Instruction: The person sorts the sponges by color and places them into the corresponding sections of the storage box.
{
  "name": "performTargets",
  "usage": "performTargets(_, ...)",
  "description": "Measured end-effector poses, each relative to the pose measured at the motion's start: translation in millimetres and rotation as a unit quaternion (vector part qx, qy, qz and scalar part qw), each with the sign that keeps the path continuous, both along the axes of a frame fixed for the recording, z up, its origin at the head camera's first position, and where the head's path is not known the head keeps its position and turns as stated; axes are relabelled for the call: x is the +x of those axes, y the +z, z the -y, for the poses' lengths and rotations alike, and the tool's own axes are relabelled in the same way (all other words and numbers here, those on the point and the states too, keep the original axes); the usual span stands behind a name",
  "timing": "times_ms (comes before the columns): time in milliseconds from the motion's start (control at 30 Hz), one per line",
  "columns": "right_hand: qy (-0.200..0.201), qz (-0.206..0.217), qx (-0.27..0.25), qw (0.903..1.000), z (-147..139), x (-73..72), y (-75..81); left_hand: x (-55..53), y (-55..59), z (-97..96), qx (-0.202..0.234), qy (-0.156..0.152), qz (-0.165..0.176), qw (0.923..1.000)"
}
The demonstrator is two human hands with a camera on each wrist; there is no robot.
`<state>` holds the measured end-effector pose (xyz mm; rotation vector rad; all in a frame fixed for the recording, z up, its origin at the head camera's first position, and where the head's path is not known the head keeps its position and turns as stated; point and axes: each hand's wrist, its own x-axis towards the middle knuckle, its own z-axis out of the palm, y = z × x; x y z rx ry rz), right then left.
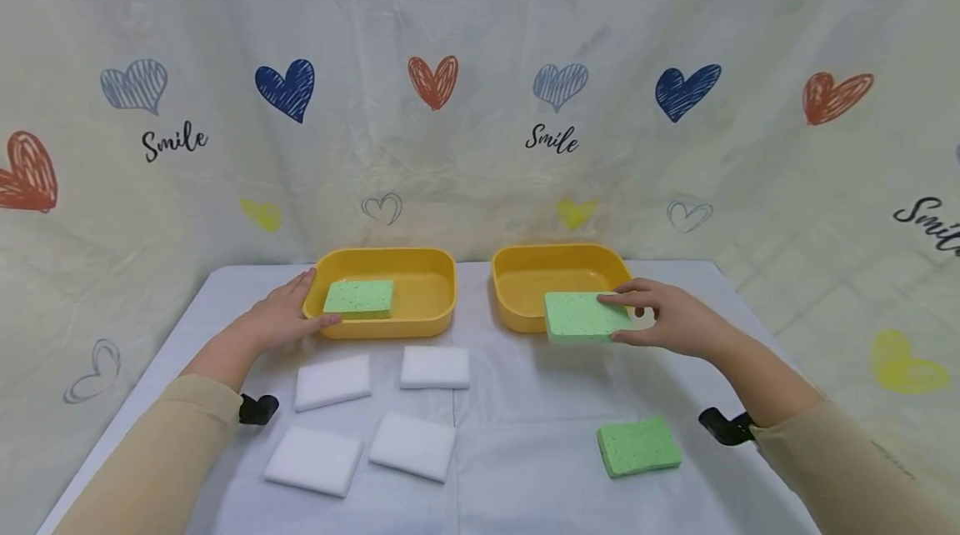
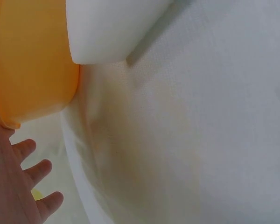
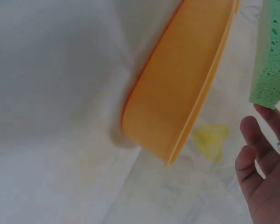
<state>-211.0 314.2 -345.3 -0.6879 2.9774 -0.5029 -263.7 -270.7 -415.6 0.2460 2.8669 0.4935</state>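
A light green sponge (image 1: 587, 317) is pinched between the thumb and fingers of my right hand (image 1: 675, 318), raised over the front rim of the right yellow tray (image 1: 517, 321). The right wrist view shows the end of that sponge (image 3: 273, 60) above the fingers, with the tray beside it. My left hand (image 1: 281, 318) rests against the left end of the other yellow tray (image 1: 420, 327), thumb at its front rim. In the left wrist view its fingers (image 2: 39, 171) are spread. Another green sponge (image 1: 358, 299) lies inside this left tray, close to my thumb.
Several white sponges (image 1: 435, 367) lie on the white cloth in front of the left tray. A third green sponge (image 1: 640, 447) lies at the front right of the table. Behind the trays hangs a pale curtain (image 1: 480, 168) printed with hearts.
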Motion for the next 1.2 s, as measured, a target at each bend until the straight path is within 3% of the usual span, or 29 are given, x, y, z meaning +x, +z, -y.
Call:
performTargets(433,-0.011,0.018,0.018,0.9996,55,-34.4,7.8,-4.7,-7.2,3.8,-0.003,-0.001,-0.003,1.0)
performTargets(633,0.006,0.017,0.022,0.9996,87,-49.9,10.7,-4.1,-5.9,3.5,0.0,-0.001,-0.003,1.0)
performTargets(1200,0.02,0.013,0.064,0.9976,178,-81.0,12.2,-5.7,-8.9,4.5,0.005,0.003,-0.005,1.0)
